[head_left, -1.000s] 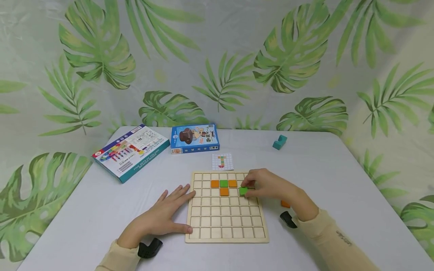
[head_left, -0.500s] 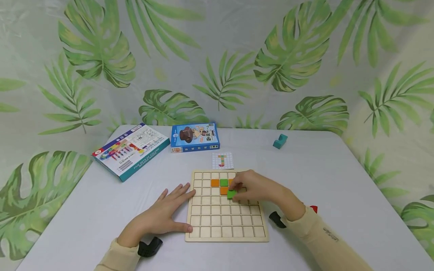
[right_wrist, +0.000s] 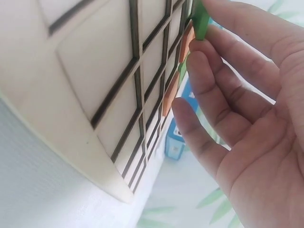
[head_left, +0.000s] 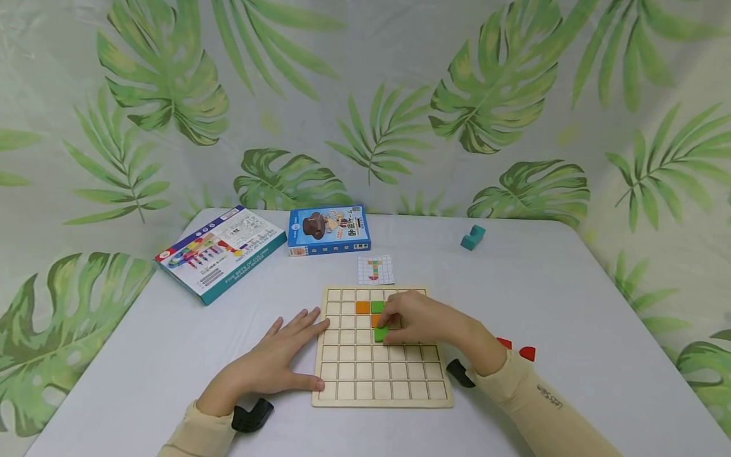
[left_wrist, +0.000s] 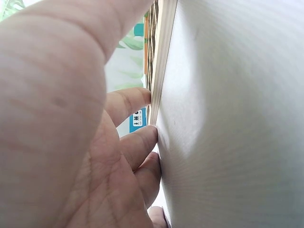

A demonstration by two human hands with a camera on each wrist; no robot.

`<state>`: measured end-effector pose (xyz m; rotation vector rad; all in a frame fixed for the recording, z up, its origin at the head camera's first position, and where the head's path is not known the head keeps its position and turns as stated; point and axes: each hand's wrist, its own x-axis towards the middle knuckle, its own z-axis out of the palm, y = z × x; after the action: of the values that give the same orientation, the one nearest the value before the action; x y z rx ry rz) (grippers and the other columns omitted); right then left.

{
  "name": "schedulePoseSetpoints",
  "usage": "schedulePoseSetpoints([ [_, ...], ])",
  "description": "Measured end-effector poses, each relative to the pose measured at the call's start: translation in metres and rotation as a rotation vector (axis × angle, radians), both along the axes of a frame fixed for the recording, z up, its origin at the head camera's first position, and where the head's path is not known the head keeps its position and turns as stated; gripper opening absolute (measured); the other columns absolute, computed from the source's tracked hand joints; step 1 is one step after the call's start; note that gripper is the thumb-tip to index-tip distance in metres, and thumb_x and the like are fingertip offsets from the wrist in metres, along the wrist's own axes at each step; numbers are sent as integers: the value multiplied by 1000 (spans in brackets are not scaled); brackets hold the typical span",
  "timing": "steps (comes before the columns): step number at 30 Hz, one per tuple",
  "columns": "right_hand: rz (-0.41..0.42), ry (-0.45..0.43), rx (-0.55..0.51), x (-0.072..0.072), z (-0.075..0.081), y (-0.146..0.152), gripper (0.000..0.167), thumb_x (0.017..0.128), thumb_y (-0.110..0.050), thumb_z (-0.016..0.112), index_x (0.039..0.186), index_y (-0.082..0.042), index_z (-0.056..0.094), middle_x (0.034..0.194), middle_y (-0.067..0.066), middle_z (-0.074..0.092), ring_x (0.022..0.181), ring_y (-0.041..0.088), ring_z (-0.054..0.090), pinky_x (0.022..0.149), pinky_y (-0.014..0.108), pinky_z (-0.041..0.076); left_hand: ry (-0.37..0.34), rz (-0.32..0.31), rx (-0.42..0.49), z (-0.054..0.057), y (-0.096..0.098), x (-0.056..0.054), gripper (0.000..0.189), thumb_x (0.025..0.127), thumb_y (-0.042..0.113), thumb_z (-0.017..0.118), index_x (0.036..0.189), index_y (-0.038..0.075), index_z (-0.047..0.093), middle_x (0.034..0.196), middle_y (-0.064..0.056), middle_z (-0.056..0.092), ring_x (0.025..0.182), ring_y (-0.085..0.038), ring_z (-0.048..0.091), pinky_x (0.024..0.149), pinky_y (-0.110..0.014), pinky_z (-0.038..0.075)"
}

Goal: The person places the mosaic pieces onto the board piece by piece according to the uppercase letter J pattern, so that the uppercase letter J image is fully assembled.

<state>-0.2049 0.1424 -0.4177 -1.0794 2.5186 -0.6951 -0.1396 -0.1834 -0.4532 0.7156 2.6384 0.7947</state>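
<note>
A green tile (head_left: pixel 381 335) is pinched between the thumb and fingers of the right hand (head_left: pixel 425 317), and is held over the wooden grid board (head_left: pixel 388 371) just below an orange tile (head_left: pixel 375 320); whether the board is touched by it cannot be told. In the row above that orange tile, a second orange tile (head_left: pixel 363 307) and a second green tile (head_left: pixel 377 306) are set side by side. The board's left edge is touched by the left hand (head_left: pixel 276 362); its fingers are spread and straight, with nothing grasped, and its thumb is laid near the lower corner. Just beyond the board, a printed card (head_left: pixel 375 270) with a coloured figure is laid on the worktop (head_left: pixel 571 285). Farther back, a blue box (head_left: pixel 329 230) is placed, with a white and teal box (head_left: pixel 221 254) set at an angle to its left. A teal block (head_left: pixel 473 237) is seen at the far right, and two red pieces (head_left: pixel 528 353) are partly hidden by the right arm. A leaf-patterned backdrop (head_left: pixel 365 76) is seen behind everything
</note>
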Motion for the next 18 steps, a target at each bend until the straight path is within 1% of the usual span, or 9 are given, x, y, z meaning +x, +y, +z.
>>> schedulePoseSetpoints([
  [7, 30, 25, 8, 1, 0, -1, 21, 92, -22, 87, 109, -10, 83, 99, -4, 74, 87, 11, 64, 78, 19, 54, 7, 0, 1, -1, 0, 0, 108, 82, 64, 85, 168, 17, 39, 180, -13, 22, 168, -42, 14, 130, -77, 4],
  [11, 45, 38, 7, 0, -1, -1, 22, 92, -22, 87, 110, -10, 83, 98, -4, 74, 86, 8, 63, 78, 19, 55, 9, -1, 1, -1, 0, 1, 108, 82, 64, 85, 168, 17, 39, 180, -13, 22, 168, -42, 14, 130, -77, 4],
  [18, 49, 54, 1, 0, -2, -2, 21, 91, -21, 88, 108, -10, 82, 99, -4, 74, 86, 6, 63, 80, 20, 55, 10, -5, 4, 0, 0, 1, 108, 82, 64, 85, 168, 17, 39, 180, -13, 22, 168, -42, 14, 130, -77, 4],
])
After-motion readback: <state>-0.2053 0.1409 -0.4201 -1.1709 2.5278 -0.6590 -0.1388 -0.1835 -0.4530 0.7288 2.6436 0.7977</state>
